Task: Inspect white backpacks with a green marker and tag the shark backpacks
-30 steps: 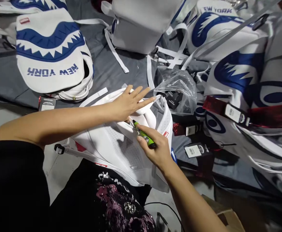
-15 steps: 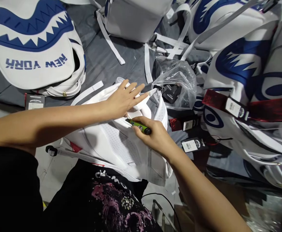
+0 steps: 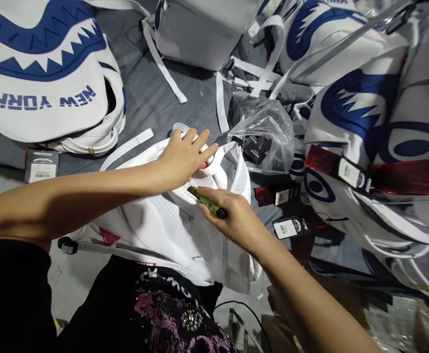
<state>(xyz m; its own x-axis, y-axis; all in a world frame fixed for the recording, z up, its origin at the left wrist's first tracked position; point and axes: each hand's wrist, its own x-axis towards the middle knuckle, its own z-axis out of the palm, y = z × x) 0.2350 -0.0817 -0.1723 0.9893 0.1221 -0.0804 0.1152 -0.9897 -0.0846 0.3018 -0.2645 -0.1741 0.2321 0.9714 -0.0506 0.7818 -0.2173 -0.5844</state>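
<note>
A white backpack [image 3: 144, 220] lies back side up across my lap and the table edge, its perforated padding showing. My left hand [image 3: 181, 159] rests over its upper part with the fingers spread, the thumb mostly hidden. Gripped in my right hand [image 3: 238, 218] is a short green tool with black ends [image 3: 211, 204], whose exact kind I cannot make out. Its tip points up and left at the bag's white edging, just below my left hand. A bit of red [image 3: 204, 165] shows inside the bag near my left fingertips.
A white backpack with blue shark teeth [image 3: 48, 98] lies at the left, a tag [image 3: 42, 165] hanging from it. Several similar bags [image 3: 357, 108] crowd the right side. Near the middle sits a clear plastic bag [image 3: 273, 122] with black tags. Loose straps [image 3: 220, 103] lie on the grey cloth [image 3: 137, 88].
The view has shifted slightly. My left fingers have closed up a little, and red now shows beside them inside the bag. The green tool stays in my right hand near the same edging.
</note>
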